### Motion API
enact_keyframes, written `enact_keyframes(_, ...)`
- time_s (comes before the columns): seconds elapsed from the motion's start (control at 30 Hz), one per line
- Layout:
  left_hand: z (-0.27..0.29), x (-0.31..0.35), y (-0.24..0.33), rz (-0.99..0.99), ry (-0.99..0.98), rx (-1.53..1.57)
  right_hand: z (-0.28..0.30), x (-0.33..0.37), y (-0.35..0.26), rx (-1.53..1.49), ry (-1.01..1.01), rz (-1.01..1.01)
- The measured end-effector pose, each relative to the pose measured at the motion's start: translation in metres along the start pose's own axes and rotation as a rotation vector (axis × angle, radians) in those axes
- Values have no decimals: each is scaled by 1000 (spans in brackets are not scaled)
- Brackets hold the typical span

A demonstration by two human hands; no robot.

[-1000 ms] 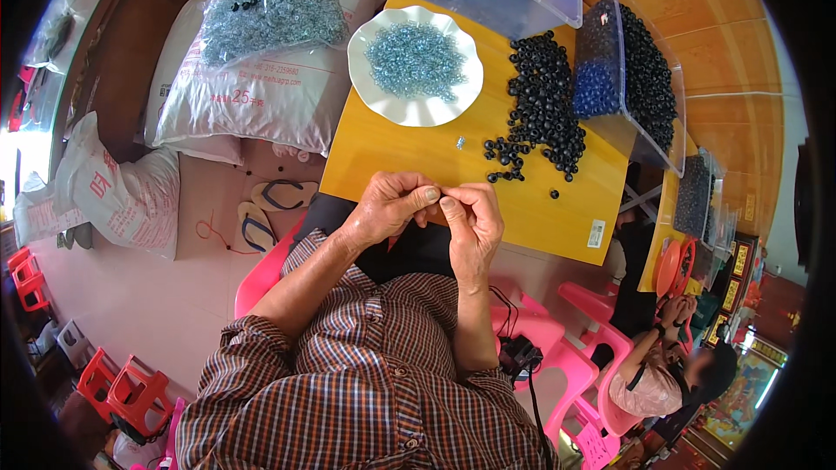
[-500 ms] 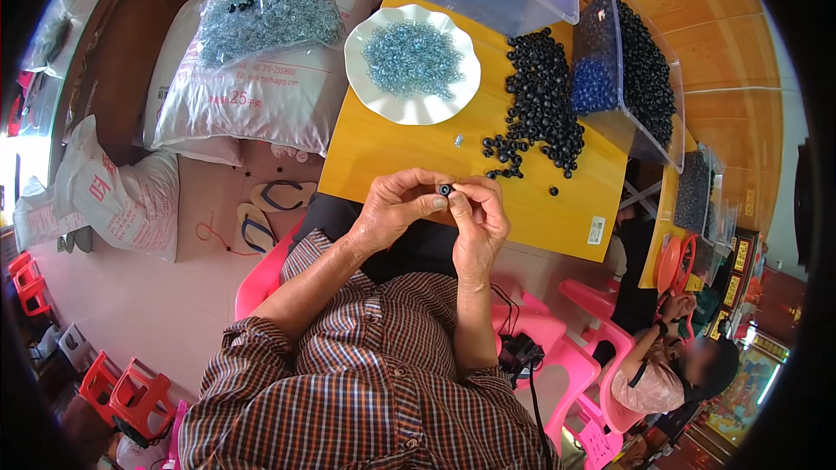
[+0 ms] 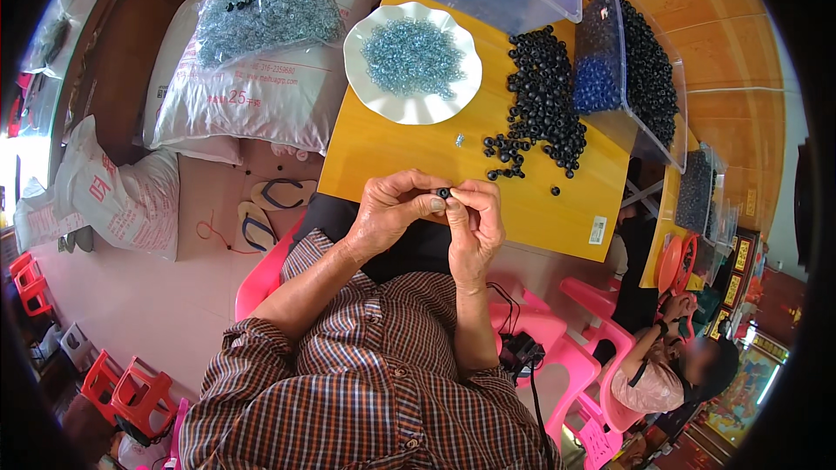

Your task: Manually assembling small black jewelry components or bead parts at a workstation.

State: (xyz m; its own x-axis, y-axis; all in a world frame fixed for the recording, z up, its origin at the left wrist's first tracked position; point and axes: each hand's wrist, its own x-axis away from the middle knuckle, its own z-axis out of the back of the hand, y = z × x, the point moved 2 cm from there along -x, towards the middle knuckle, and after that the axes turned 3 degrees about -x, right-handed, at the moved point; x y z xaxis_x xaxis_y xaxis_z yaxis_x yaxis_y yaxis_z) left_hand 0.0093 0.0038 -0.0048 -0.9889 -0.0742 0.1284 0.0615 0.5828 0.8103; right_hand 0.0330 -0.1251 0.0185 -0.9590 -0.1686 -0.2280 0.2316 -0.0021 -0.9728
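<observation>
Close to the table's near edge, my left hand [image 3: 387,211] and my right hand [image 3: 475,231] meet at the fingertips. Between them is a small black round piece [image 3: 444,193] with a hole in its end. The left thumb and forefinger pinch it on one side, and the right thumb and fingers press on it from the other. Beyond the hands lies a scalloped white plate [image 3: 359,91] heaped with small clear bluish pieces [image 3: 413,58]. A few loose clear pieces [image 3: 460,140] sit on the table. To the right spreads a pile of similar black pieces [image 3: 544,96].
Clear plastic bins [image 3: 649,135] of black and blue pieces stand along the yellow table's [image 3: 383,157] far and right sides. White sacks [image 3: 261,96] at left carry a bag of clear pieces [image 3: 270,17]. A seated person [image 3: 653,374] is at lower right, beside pink chairs [image 3: 557,365].
My right hand has shifted slightly left, and the black piece has turned a little between my fingertips. Nothing on the table has visibly been moved.
</observation>
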Motion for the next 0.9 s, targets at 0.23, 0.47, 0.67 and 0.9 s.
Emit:
enact_keyframes(0.23, 0, 2, 10, 4, -86, -76, 9, -1, 2, -137, -41, -63)
enact_keyframes(0.47, -5, 1, 17, -74, -84, -189, 5, 3, 0, -260, 32, -189)
enact_keyframes(0.67, -9, 4, 22, -59, -87, -231, 2, 1, -8, -282, 29, -207)
enact_keyframes(0.9, -3, 2, 11, -60, -16, -117, -6, 4, -20, -107, -14, -63)
